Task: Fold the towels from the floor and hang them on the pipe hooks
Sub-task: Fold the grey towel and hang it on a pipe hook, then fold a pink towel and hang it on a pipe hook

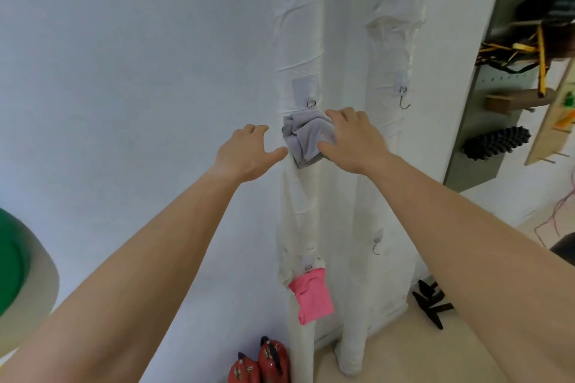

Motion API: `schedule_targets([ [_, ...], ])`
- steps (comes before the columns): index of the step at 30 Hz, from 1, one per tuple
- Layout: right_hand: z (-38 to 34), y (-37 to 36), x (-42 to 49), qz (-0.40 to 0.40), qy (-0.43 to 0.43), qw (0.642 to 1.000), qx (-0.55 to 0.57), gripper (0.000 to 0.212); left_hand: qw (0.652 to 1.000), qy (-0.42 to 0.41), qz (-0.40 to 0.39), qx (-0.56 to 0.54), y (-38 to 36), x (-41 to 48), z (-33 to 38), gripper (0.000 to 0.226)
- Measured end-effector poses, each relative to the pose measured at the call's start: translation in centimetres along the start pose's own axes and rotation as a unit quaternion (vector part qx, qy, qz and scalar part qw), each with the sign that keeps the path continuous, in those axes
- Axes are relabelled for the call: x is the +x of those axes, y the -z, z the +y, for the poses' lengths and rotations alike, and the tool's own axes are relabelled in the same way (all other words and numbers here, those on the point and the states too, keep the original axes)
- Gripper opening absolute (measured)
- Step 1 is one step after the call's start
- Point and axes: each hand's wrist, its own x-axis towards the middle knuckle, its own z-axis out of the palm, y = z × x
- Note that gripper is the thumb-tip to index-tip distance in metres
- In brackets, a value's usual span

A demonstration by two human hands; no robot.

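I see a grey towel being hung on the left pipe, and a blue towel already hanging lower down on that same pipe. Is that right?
Not quite. The head view shows that the lower towel is pink, not blue. The pink towel hangs lower down on the same pipe, below the grey towel that the right hand grips.

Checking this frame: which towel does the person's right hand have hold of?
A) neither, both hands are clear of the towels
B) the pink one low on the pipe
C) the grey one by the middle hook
C: the right hand grips the grey towel just below the middle hook of the left pipe, while the pink towel hangs untouched lower down.
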Motion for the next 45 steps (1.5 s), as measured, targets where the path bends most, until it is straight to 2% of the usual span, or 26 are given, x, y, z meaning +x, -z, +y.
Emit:
schedule_targets([
  [4,-3.1,-0.4,-3.8,-0.02,-0.02,0.999,-0.038,0.06,0.998,-0.001,-0.05,0.03,0.4,-3.8,-2.3,0.079],
  [12,-8.8,-0.7,-12.1,-0.112,-0.042,0.989,-0.085,0.065,0.994,-0.008,-0.097,0.047,3.3,-11.3,-5.1,0.075],
  [24,-16.9,-0.5,-25.8,-0.181,-0.065,0.981,-0.037,0.058,0.984,-0.004,-0.153,0.09,5.1,-27.5,-7.6,0.069],
  [30,-21.2,-1.7,-34.1,-0.263,-0.082,0.961,-0.029,0.06,0.972,-0.003,-0.218,0.092,5.6,-37.4,-10.2,0.069],
  [37,-28.1,-3.3,-41.8,-0.298,-0.088,0.95,-0.013,0.064,0.967,0.026,-0.245,0.066,5.9,-46.9,-16.0,0.069],
  [45,-40.3,-10.9,-52.9,-0.372,-0.093,0.923,0.02,0.058,0.944,0.046,-0.325,0.023,2.3,-61.1,-26.7,0.057],
])
